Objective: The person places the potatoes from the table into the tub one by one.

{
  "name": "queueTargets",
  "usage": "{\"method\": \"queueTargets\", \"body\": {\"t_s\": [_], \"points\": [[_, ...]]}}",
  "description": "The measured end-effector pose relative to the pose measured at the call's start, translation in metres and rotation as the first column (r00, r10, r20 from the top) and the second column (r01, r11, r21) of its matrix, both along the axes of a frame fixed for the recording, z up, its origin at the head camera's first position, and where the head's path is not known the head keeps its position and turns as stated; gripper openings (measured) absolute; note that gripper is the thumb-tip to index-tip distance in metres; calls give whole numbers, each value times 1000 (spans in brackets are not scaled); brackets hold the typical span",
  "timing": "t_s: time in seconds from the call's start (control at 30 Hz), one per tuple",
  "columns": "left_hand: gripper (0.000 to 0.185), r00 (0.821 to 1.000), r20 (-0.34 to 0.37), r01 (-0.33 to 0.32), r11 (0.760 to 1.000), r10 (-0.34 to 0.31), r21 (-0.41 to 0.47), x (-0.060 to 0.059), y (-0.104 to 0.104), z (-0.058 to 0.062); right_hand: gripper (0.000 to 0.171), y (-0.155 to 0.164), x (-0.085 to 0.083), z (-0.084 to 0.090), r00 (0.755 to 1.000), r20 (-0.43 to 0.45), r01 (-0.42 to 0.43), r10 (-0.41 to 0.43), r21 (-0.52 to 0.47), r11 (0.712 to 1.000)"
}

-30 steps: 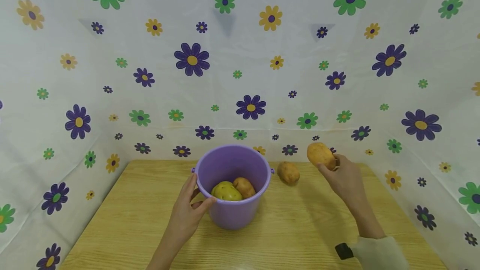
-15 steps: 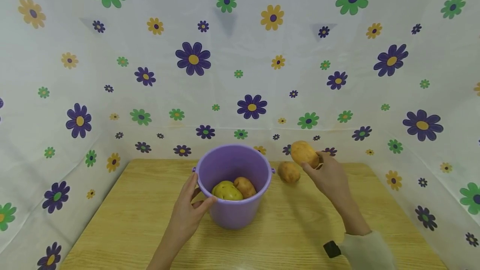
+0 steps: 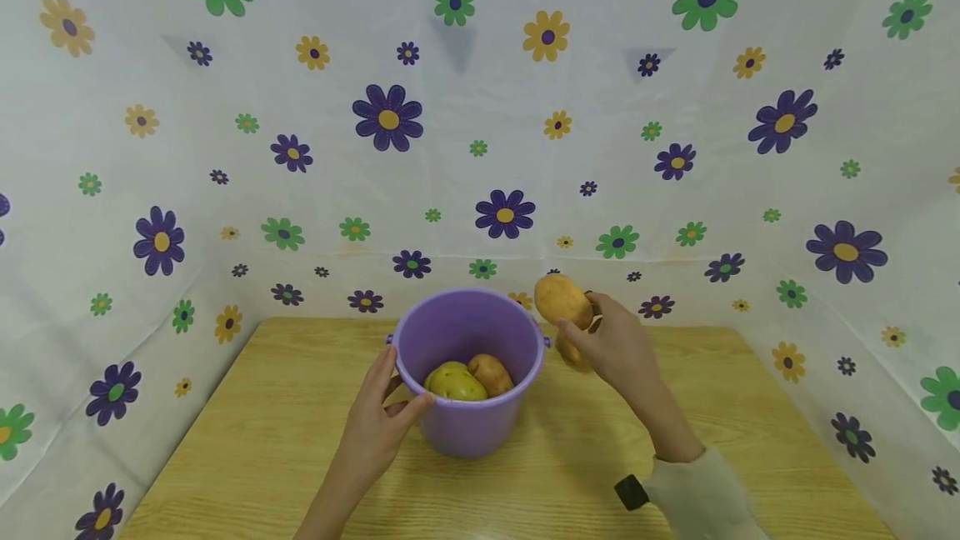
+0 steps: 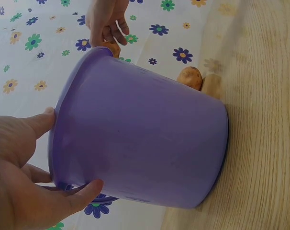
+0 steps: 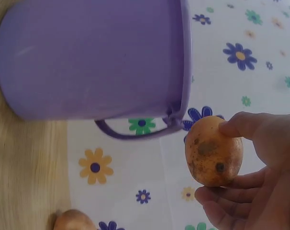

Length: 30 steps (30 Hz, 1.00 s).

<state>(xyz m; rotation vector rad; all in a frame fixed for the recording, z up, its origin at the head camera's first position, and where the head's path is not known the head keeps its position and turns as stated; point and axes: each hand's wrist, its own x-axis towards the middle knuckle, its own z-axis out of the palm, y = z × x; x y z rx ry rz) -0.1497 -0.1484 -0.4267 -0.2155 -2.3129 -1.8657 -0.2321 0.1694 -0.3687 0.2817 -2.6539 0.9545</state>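
A purple bucket (image 3: 472, 432) stands upright on the wooden table. My left hand (image 3: 375, 415) holds its rim at the near left, fingers along the side and thumb at the front. Inside lie a larger yellow-green potato (image 3: 456, 382) and a brown potato (image 3: 491, 375). Just right of the bucket and a little above its rim, my right hand (image 3: 618, 344) grips a light brown potato (image 3: 561, 301) between thumb and fingers. Dark spots mark that potato (image 5: 213, 151) in the right wrist view. Another potato (image 4: 190, 77) rests on the table behind the bucket, partly hidden in the head view.
The bucket's handle (image 5: 135, 136) hangs down at its far side. White cloth (image 3: 450, 173) with printed flowers rises behind the table and on both sides. Bare wood (image 3: 277, 407) shows left of the bucket, and more tabletop (image 3: 750, 407) lies to the right.
My right hand has moved left with the potato, from the right side of the table to beside the bucket's rim. My left hand and the bucket have stayed put.
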Motion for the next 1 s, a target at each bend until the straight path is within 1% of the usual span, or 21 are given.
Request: {"method": "queueTargets", "body": {"t_s": [0.3,0.43,0.67,0.87,1.0], "points": [[92,1000,1,1,1000,-1,5,0,0,0,57,-37,0,4,998,-1,-70,70,17,997],[92,1000,4,-5,1000,5,3,1,0,0,59,-53,0,4,996,4,-92,92,52,994],[92,1000,-3,-9,1000,9,6,0,-1,-1,69,-77,0,0,993,-7,-120,122,95,988],[92,1000,-7,-11,1000,11,11,-2,-2,-3,64,-89,0,-5,992,-7,-126,127,111,986],[92,1000,-11,-15,1000,15,7,-1,-2,-3,67,-95,-2,-8,992,-4,-127,129,115,985]]}}
